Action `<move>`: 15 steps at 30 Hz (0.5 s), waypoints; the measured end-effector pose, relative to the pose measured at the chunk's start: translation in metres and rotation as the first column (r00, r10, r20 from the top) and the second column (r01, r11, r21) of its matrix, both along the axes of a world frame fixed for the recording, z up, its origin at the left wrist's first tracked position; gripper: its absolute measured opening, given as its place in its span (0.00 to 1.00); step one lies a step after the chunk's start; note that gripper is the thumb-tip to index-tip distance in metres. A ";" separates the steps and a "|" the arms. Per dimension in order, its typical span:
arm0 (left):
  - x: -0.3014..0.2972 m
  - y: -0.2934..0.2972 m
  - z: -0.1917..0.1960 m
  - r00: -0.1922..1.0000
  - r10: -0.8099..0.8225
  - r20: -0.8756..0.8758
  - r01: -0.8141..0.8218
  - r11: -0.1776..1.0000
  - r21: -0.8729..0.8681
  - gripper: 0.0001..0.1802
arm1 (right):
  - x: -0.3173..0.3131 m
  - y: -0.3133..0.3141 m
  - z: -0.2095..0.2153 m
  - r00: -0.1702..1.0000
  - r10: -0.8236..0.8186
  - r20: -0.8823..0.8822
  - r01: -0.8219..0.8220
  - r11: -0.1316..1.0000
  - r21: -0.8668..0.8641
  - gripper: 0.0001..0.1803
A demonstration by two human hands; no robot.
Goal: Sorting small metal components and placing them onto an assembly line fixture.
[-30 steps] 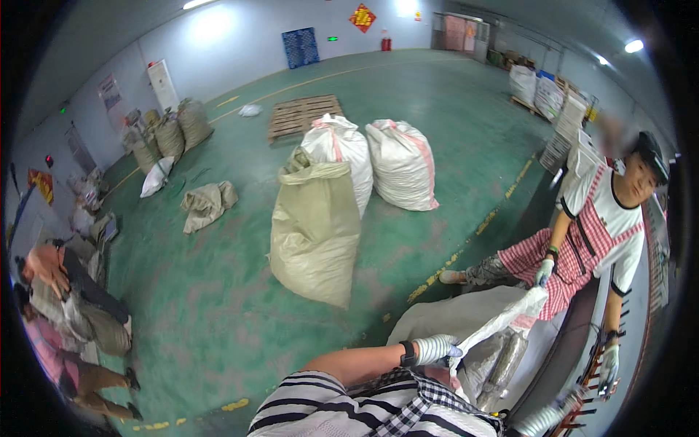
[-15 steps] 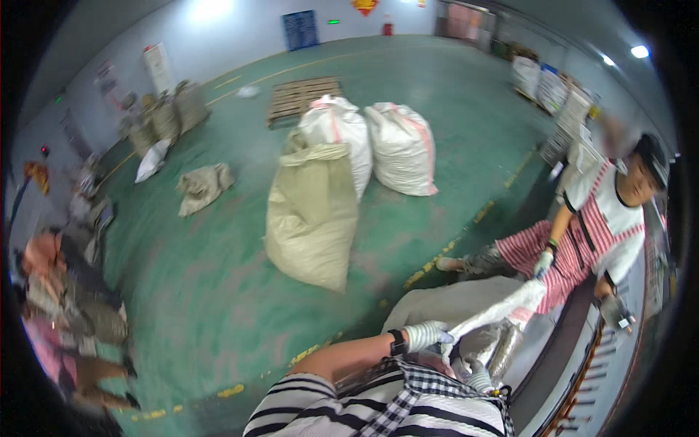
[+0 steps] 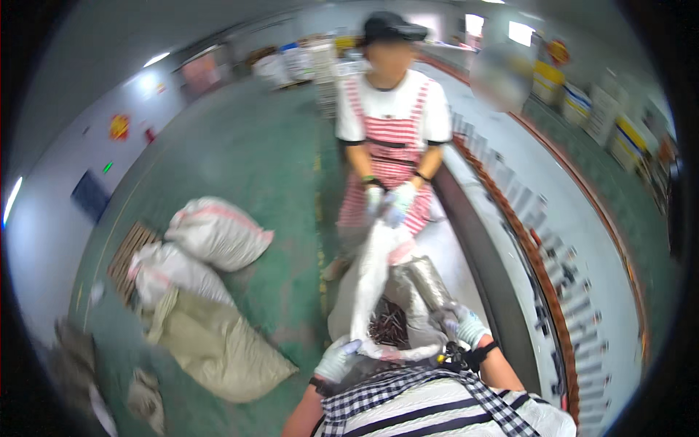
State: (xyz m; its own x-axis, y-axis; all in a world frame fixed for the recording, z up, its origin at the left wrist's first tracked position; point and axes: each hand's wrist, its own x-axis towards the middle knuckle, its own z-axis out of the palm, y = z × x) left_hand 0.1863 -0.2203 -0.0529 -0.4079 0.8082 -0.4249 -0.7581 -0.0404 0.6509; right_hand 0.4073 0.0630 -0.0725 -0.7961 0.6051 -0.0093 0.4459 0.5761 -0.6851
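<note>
The co-worker (image 3: 389,131) has shifted to upper centre. At left are three full sacks (image 3: 226,357) and one pallet (image 3: 128,255); at lower centre, one open sack (image 3: 366,295), left hand (image 3: 338,359) clamped on its edge, right hand (image 3: 467,325) unclear in grip. Green floor (image 3: 284,175) meets pale wall (image 3: 58,175).

Your gloves (image 3: 338,362) look pale, your shirt (image 3: 429,409) white with black stripes, your apron (image 3: 371,390) checked black and white; the sack (image 3: 368,284) at lower centre shows white and pink, the floor (image 3: 280,160) green.
</note>
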 end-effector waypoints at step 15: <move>-0.020 -0.013 -0.043 0.962 -0.220 -0.162 0.159 0.933 -0.322 0.32 | 0.121 0.087 0.057 0.020 -0.597 -0.802 0.937 0.292 -0.194 0.35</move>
